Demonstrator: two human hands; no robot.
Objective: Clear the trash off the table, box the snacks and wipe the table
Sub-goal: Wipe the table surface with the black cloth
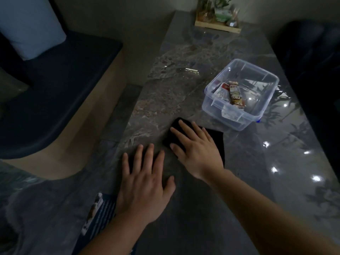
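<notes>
A black cloth [217,142] lies flat on the dark marble table [184,89]. My right hand [196,150] presses down on the cloth with its fingers spread. My left hand [145,183] rests palm down on the bare tabletop just left of the cloth, fingers apart, holding nothing. A clear plastic box [261,111] stands beyond the cloth to the right, without a lid, and several snack packets [235,94] lie inside it.
A wooden tray [217,26] with a glass vase of plants and small items sits at the table's far end. A dark bench [55,89] with a pale cushion [31,24] runs along the left. A dark chair [312,70] stands at the right. Striped clothing [99,216] shows near me.
</notes>
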